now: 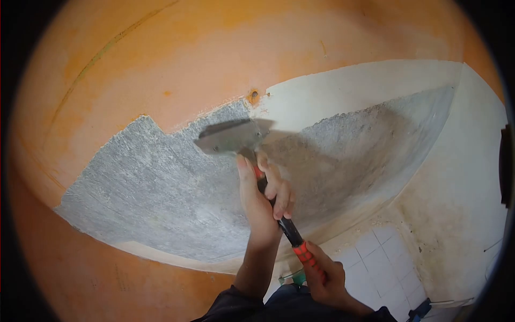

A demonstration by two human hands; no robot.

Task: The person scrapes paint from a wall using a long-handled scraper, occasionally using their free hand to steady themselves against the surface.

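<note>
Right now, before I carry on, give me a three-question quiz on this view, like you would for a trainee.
1. Fill in the missing word: the right hand holds the scraper by a handle section that is mostly ____ with dark markings.
2. Multiple choice: what colour is the wall directly above the left part of the rough grey patch?
A) green
B) orange
C) dark blue
3. True or false: the left hand is closer to the blade than the right hand is.

Key: 1. red; 2. B; 3. true
</note>
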